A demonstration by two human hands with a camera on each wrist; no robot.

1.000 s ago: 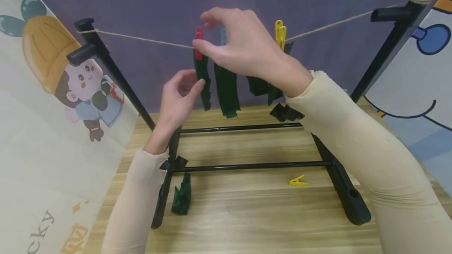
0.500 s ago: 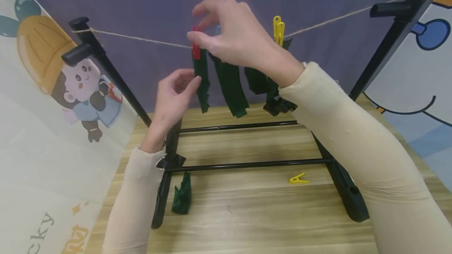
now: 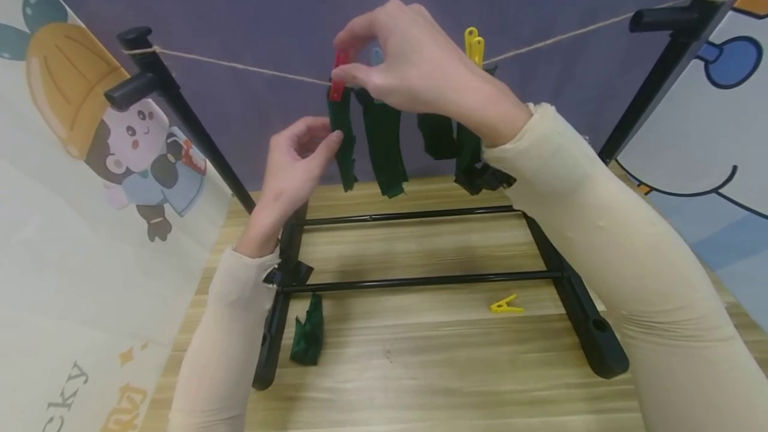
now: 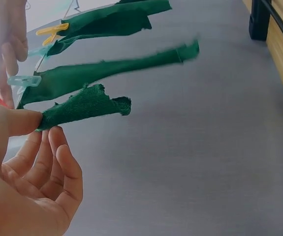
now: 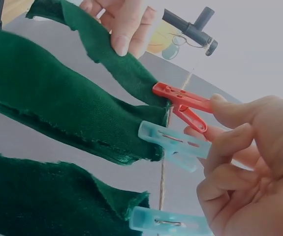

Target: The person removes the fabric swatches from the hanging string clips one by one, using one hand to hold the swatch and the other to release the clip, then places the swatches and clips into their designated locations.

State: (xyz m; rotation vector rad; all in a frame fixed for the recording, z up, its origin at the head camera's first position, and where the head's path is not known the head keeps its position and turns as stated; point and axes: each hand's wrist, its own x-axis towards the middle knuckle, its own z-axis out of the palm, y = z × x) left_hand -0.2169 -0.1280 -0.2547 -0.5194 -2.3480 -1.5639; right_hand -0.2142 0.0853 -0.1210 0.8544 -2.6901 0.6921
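The right hand [image 3: 414,62] pinches the handle end of a red clothespin [image 5: 180,96] between thumb and finger, its nose at the top of a narrow green strip [image 5: 99,46] that hangs by the twine [image 3: 240,67]. Lower down, the left hand [image 3: 297,159] holds that strip between thumb and fingertips, while just beside it a wider green strip [image 5: 67,93] hangs under a light blue clothespin [image 5: 153,132], with upright yellow clothespins [image 3: 477,51] farther right on the line. On the wooden tabletop [image 3: 420,365] below lie a crumpled green cloth [image 3: 309,339] and a loose yellow clothespin [image 3: 507,307]
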